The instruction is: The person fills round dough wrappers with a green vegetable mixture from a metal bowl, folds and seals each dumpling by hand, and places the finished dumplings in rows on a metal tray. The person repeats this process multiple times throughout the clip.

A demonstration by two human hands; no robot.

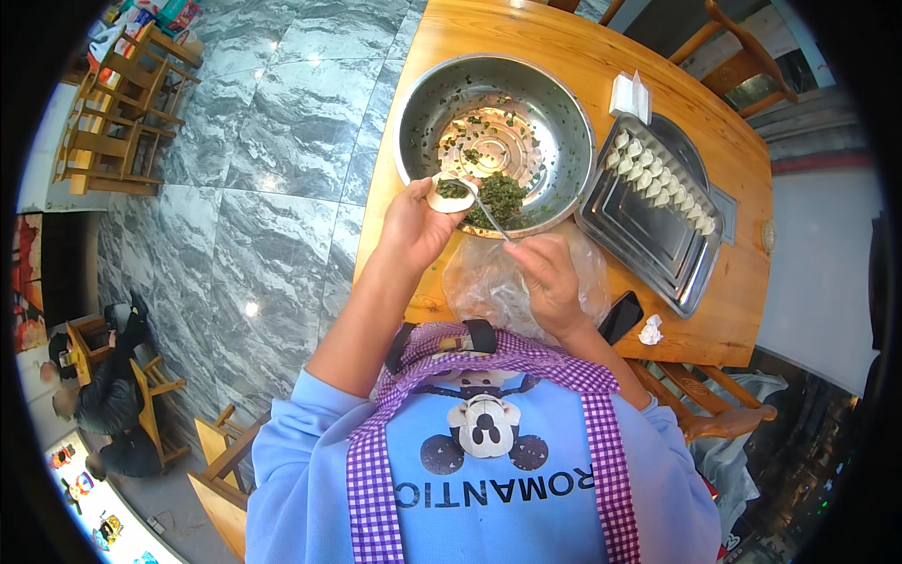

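A round dumpling wrapper point(442, 204) lies across the fingers of my left hand point(417, 222), above the near left rim of a large steel bowl point(564, 151). Dark green chopped filling point(451, 189) sits on the wrapper. My right hand point(546, 271) grips the handle of a metal spoon point(491, 215), whose tip touches that filling. More green filling point(499, 197) is heaped at the near side of the bowl, with bits stuck to its walls. A clear plastic bag point(486, 278) lies on the table below my hands, partly hidden by the right one.
Right of the bowl, a steel tray point(634, 225) carries rows of folded dumplings point(659, 180). A tissue pack point(629, 97), a black phone point(621, 317) and a crumpled tissue point(650, 330) share the wooden table point(740, 282). Chairs point(740, 60) stand around. People point(106, 402) sit at far left.
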